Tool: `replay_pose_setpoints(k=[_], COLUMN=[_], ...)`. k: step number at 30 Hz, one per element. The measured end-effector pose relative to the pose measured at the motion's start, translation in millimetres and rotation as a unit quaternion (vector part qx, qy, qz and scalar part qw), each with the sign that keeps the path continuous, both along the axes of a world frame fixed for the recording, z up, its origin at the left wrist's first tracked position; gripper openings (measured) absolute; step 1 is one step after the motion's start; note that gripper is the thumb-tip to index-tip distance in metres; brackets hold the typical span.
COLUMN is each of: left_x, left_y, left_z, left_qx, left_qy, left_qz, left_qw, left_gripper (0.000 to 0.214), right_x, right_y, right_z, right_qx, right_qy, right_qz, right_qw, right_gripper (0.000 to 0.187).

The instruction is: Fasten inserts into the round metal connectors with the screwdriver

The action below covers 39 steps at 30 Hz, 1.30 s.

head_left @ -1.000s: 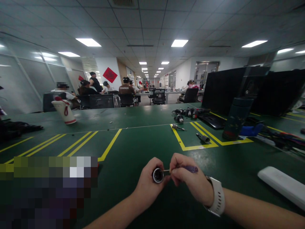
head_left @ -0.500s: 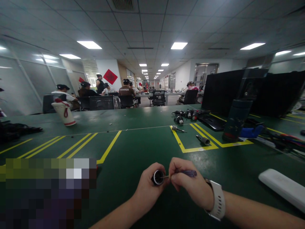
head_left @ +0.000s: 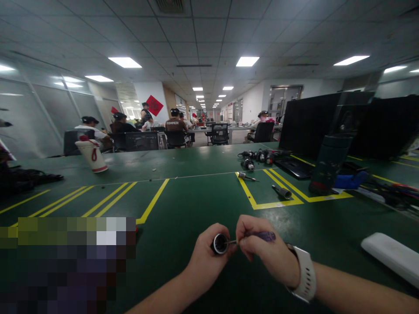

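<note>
— What does the left hand (head_left: 204, 257) hold?

— A short black tube (head_left: 219, 243) with a silvery rim, its round open mouth turned up toward the camera. The fingers are wrapped tightly round it, so its body is mostly hidden and its long axis runs back into the fist.

— And the right hand (head_left: 262, 253)?

— It pinches a small screwdriver (head_left: 258, 237) with a purple handle. The tool lies almost level, handle on the right, thin metal tip pointing left into the tube's mouth.

— Where is all this?

— Just above the green table (head_left: 183, 209), the two hands touching. A white watch (head_left: 306, 279) sits on the right wrist.

— What lies past the grip?

— Farther out and to the right, yellow tape lines (head_left: 262, 204) box in another small tool (head_left: 280, 191). Well right of the grip is a dark bottle (head_left: 329, 163), and nearer, a white bar (head_left: 391, 255). Far left stands a paper cup (head_left: 91, 153).
</note>
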<state>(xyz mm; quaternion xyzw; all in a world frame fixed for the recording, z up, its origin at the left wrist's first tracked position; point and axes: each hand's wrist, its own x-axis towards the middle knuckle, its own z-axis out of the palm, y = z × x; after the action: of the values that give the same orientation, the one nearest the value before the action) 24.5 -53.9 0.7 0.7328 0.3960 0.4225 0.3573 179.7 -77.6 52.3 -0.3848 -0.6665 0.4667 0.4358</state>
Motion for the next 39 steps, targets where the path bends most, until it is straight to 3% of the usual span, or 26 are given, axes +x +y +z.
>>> replay_pose_setpoints(k=[7, 12, 16, 30, 39], left_x=[-1.5, -2.2, -2.0, 0.2, -2.1], left_y=[-2.0, -3.5, -3.5, -0.4, 0.2], left_z=[1.1, -2.3, -4.1, 4.1, 0.3], left_qx=[0.038, 0.08, 0.087, 0.023, 0.042], left_qy=[0.064, 0.136, 0.168, 0.047, 0.094], left_qz=[-0.021, -0.05, -0.055, -0.013, -0.016], left_qw=[0.997, 0.986, 0.98, 0.999, 0.995], left_gripper=[0.009, 0.008, 0.008, 0.019, 0.012], right_x=[-0.3, -0.7, -1.4, -7.9, -0.8], right_y=[-1.0, 1.7, 4.3, 14.4, 5.9], right_z=[1.6, 2.4, 6.3, -17.8, -2.8], right_qx=[0.069, -0.017, -0.085, -0.131, -0.08], right_qy=[-0.059, 0.0, 0.051, 0.177, 0.1], right_qz=[-0.008, 0.031, 0.022, -0.072, -0.004], right_qw=[0.996, 0.999, 0.995, 0.973, 0.992], right_gripper=[0.01, 0.009, 0.008, 0.005, 0.008])
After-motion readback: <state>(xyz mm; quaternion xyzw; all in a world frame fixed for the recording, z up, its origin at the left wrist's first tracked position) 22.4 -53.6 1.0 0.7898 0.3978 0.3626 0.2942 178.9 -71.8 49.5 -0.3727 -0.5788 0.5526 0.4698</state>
